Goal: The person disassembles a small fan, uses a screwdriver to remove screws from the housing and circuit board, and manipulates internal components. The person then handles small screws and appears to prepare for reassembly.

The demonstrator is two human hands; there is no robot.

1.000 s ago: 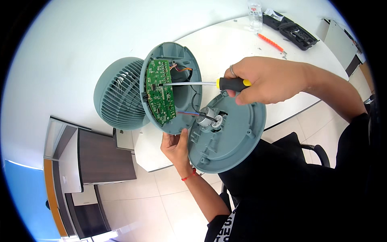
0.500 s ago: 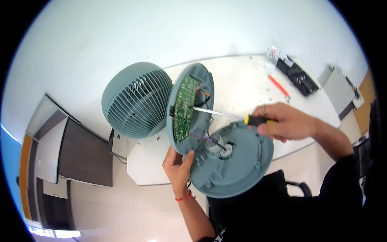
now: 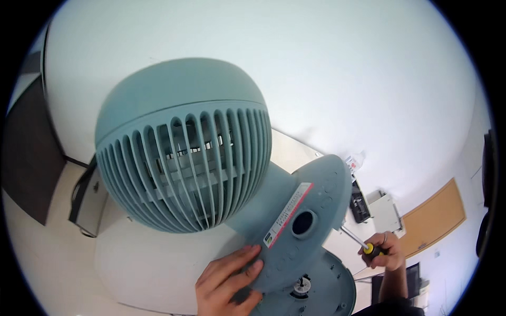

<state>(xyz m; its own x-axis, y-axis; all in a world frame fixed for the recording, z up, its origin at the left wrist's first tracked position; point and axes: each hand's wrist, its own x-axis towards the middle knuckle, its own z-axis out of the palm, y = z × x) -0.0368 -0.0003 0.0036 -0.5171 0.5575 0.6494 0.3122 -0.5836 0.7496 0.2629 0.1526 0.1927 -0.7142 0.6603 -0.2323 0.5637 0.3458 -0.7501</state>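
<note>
A grey-green fan's slatted round head [image 3: 158,184] fills the left middle. Right of it, the round cover [image 3: 276,271] stands tilted, its outer face toward me with a printed label strip and a round dark opening. My left hand [image 3: 229,282] grips the cover's lower left edge, fingers lying on its outer face. The round base piece [image 3: 332,287] hangs below, open side up, with a white hub in it. In my right hand [image 3: 389,254] is a screwdriver [image 3: 374,252] with a black and yellow handle; its tip is hidden behind the cover, as is the circuit board.
The fan is over a white table [image 3: 158,263] against a pale wall. A black open case [image 3: 359,205] and a clear plastic item [image 3: 356,159] lie at the table's far right. A grey box-like cabinet [image 3: 87,200] is at left, a wooden door [image 3: 435,218] at right.
My view has shifted closer, and the fan and cover have turned, so the cover's outer face now shows instead of the circuit board. The screwdriver is still in my right hand.
</note>
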